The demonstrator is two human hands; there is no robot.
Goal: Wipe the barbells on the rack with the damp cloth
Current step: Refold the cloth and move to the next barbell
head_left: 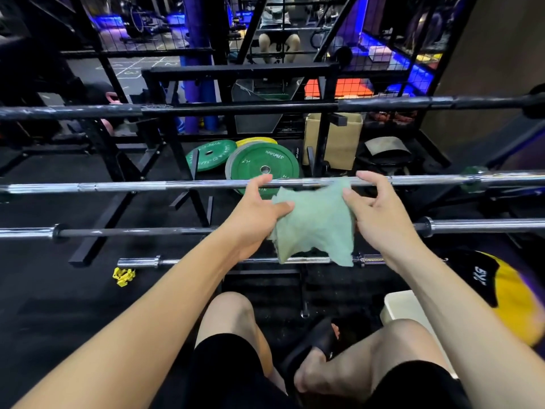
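left hand [256,205]: thumb and curled fingers pinch the left edge of the green cloth [317,222], index and middle tips reaching up toward the chrome barbell [188,185]. right hand [380,208]: thumb and fingers pinch the cloth's right edge in the same way, fingertips just below the same bar. the cloth hangs spread between the two hands, its top edge touching or just short of the bar; cannot tell which. its lower corners droop in front of the short chrome bar [138,262] nearest the knees. four bars lie across the rack, stepped from near to far: the short one, a dark-shafted barbell with chrome sleeves [132,231], the chrome one in hand, and a black barbell [236,109] highest and farthest. green bumper plates [262,163] and a yellow one lean on the floor behind the rack; a cardboard box [351,137] stands right of them; a yellow and black medicine ball [507,293] sits at the right. judgement: step in hand is laying the cloth over the chrome bar before the stroke. to do it well, drape the cloth over the top of the shaft, wrap it round with both palms so the underside is covered, then slide along the length to the sleeve collar, twisting over the knurling where grime lodges. risk: a loose pinch lets the cloth drop between the bars.
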